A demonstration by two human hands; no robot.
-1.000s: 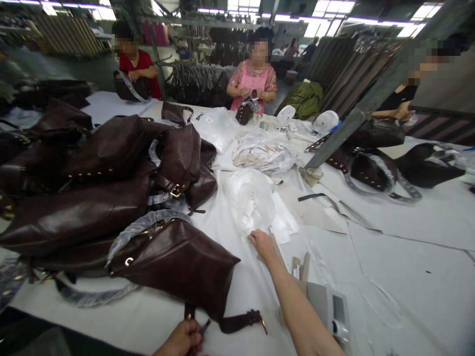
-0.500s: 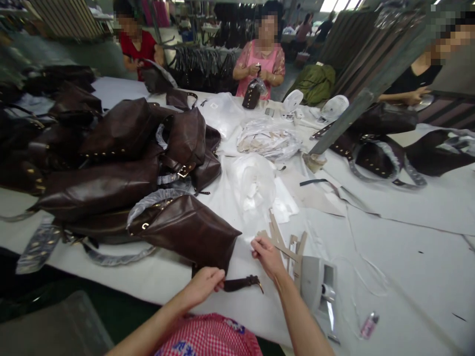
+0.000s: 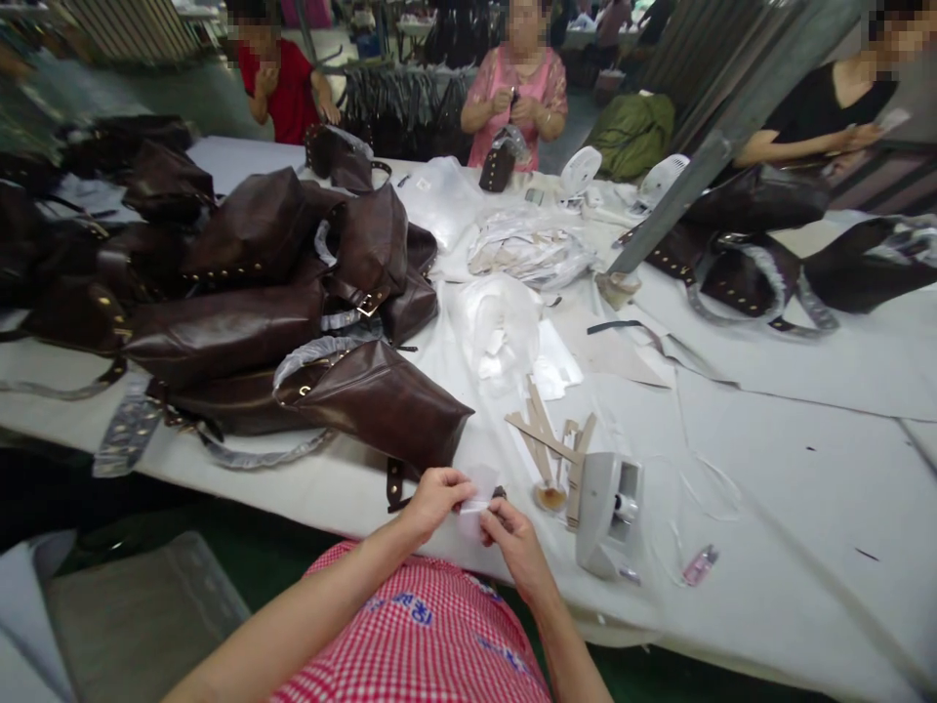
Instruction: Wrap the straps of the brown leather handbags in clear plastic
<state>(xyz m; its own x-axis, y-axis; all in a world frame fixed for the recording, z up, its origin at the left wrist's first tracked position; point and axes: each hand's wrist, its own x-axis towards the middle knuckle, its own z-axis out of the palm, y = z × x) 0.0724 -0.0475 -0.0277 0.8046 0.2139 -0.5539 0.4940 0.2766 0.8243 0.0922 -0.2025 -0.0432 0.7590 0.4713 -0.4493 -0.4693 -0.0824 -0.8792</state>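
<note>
In front of my apron, both hands pinch a small piece of thin, translucent white wrapping sheet (image 3: 472,517). My left hand (image 3: 439,500) is closed on its left side. From the right, the fingertips of my right hand (image 3: 512,537) grip its edge. A small dark piece (image 3: 499,491) shows just above my right fingers; what it belongs to is partly hidden. Beyond my left hand lies a dark brown leather bag (image 3: 387,400), its corner pointing right and its handle wrapped in clear plastic. A studded brown strap (image 3: 395,483) hangs from it near the table edge.
More brown bags (image 3: 234,332) are piled on the left. Right of my hands stand a grey box-shaped device (image 3: 611,513) and beige strips (image 3: 542,439). A slanted metal post (image 3: 688,186) rises from the table. A co-worker in pink (image 3: 523,88) handles a bag opposite.
My hands have come together, and the thin sheet now shows between them. The buckled strap end that lay beside my left hand is no longer plainly visible. The view has tilted down.
</note>
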